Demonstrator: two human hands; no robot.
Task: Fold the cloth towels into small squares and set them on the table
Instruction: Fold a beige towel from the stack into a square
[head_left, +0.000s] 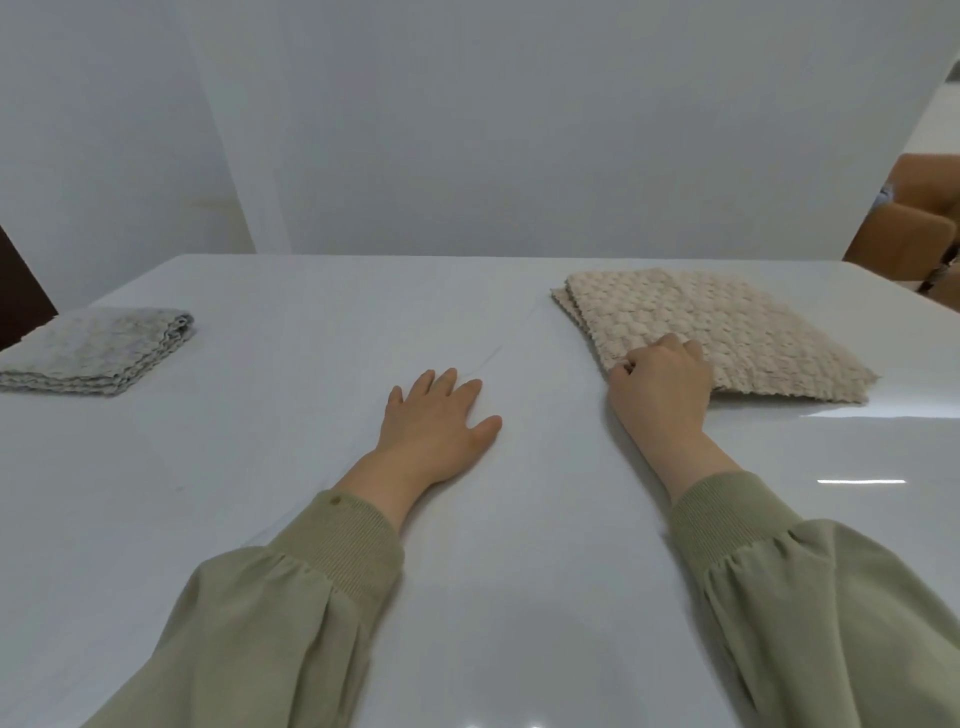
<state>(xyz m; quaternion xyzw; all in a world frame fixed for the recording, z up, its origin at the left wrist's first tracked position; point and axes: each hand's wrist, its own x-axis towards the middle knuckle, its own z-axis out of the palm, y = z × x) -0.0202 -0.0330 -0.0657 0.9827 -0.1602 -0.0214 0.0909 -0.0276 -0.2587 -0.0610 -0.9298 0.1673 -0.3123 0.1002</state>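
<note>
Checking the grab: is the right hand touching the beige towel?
Touching. Head view shows the right hand pinching the beige towel at its near edge.

There is one white table (311, 519). On it lie two piles of towels: one grey pile (98, 348) at the left edge of the frame and one beige pile (727, 322) at the right. The grey pile shows several layers and the beige pile at least two; the exact number of towels I cannot tell. There are two hands, one left hand (436, 421) and one right hand (660, 384), and two green sleeves (291, 597). At the far right edge there seem to be two brown chairs (909, 234).
</note>
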